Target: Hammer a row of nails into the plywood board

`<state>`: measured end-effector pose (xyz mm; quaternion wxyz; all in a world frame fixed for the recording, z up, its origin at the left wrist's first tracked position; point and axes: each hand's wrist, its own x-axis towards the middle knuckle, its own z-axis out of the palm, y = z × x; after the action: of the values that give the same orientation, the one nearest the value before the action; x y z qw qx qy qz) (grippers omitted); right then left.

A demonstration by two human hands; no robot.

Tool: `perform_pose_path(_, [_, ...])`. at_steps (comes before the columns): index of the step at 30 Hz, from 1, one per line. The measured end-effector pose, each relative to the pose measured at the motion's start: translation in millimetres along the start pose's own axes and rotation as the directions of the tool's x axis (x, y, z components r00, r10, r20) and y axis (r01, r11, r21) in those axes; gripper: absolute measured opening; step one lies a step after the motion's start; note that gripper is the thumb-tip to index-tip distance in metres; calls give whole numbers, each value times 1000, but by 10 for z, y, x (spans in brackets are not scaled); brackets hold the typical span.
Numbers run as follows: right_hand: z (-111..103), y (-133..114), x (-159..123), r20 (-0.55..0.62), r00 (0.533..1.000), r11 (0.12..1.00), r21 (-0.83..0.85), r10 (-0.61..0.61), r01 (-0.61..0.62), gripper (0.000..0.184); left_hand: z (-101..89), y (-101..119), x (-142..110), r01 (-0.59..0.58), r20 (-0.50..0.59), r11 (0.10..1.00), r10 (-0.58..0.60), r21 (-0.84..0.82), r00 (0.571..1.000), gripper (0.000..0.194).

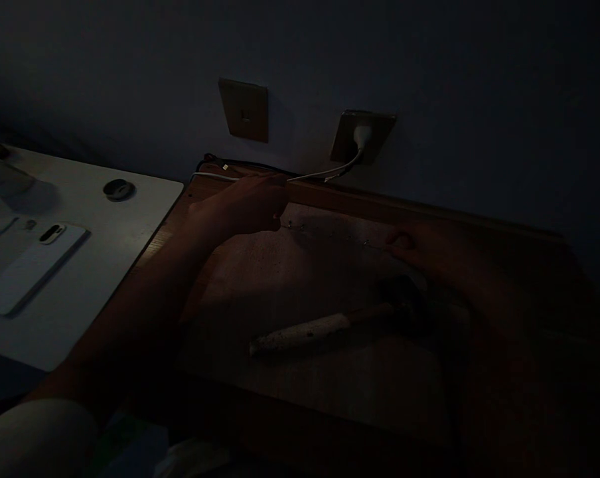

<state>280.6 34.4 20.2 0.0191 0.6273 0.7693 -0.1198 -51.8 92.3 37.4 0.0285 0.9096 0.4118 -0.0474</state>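
Note:
In dim light, my left hand [253, 204] is closed above the far left part of a wooden board [290, 265]. What its fingers hold is too dark to tell. My right hand [419, 247] has its thumb and finger pinched together by the board's far right part, where a faint thin strand [375, 248] meets the fingertips. Between the hands, several small nails [331, 234] stand up from the board in a row. A hammer [300, 334] with a worn, whitish grip lies across the board, its dark head to the right, below my right hand.
To the left, a white tabletop [105, 245] carries a pale phone [36, 269] and a roll of tape [118, 190]. On the wall behind are a socket plate [245, 109] and another outlet with a white plug [362, 136]. Its cable [324, 174] runs behind my left hand.

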Motion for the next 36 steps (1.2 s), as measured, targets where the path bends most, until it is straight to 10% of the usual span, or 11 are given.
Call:
perform_pose_path(19, [151, -717, -82, 91, 944, 947, 93, -317, 309, 18, 63, 602, 6, -341, -28, 931, 340, -131, 940, 11])
perform_pose_path(36, [182, -738, -59, 77, 944, 947, 16, -321, 321, 15, 103, 630, 25, -352, 32, 932, 355, -82, 934, 10])
